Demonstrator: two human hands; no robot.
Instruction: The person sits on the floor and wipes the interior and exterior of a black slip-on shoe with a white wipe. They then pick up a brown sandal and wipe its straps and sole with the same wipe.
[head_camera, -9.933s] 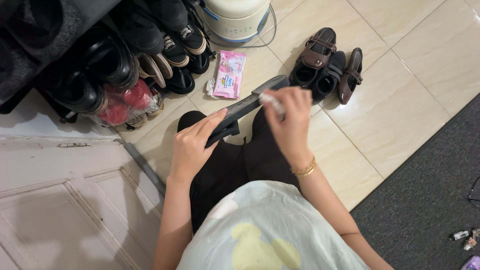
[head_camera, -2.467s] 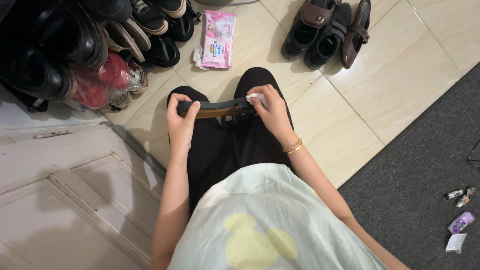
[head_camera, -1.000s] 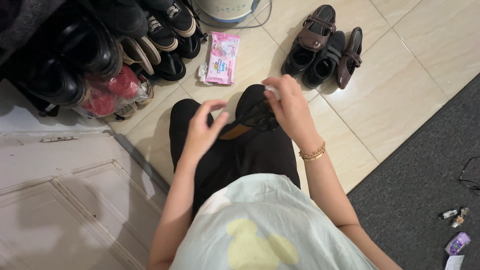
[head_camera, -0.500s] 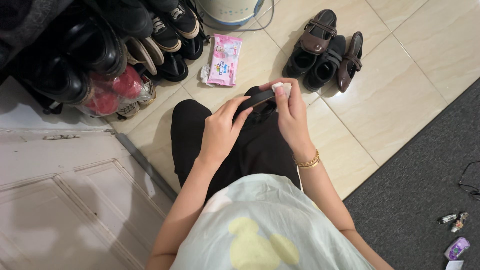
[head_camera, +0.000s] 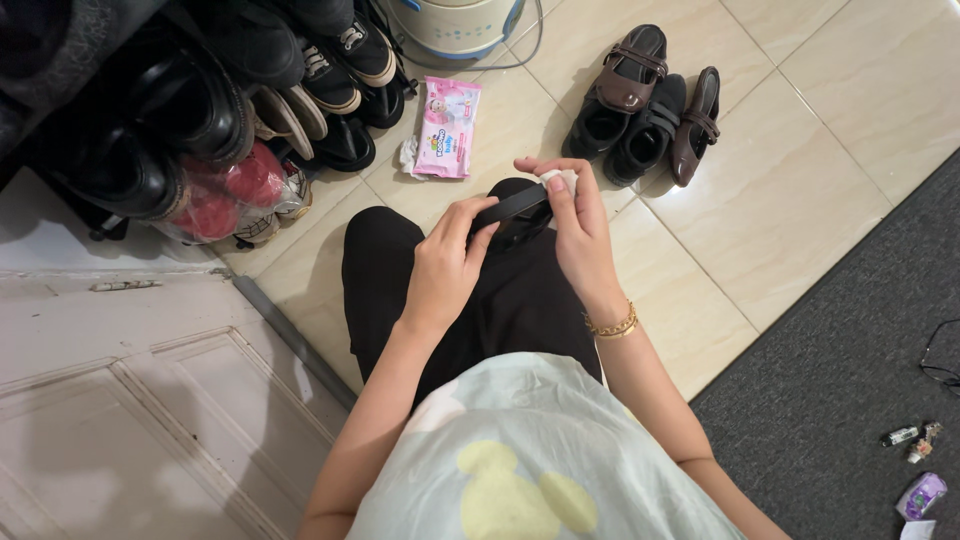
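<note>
My left hand (head_camera: 447, 262) grips one end of a black shoe (head_camera: 512, 208) held above my lap. My right hand (head_camera: 574, 222) pinches a small white wipe (head_camera: 559, 181) against the shoe's other end, with the fingers curled over it. I sit on the tiled floor in black trousers and a pale green shirt. A gold bracelet (head_camera: 612, 326) circles my right wrist. Most of the shoe is hidden behind my two hands.
A pink pack of wet wipes (head_camera: 446, 127) lies on the tiles ahead. Brown and black shoes (head_camera: 640, 103) stand to the right of it. A heap of dark shoes (head_camera: 200, 100) fills the upper left. A white door (head_camera: 130, 400) is at left, a grey carpet (head_camera: 860, 370) at right.
Over ten seconds the shoe has been turned and shifted above my lap while the wipe hand moved along it. Since half a second ago both hands stay on the shoe with little movement.
</note>
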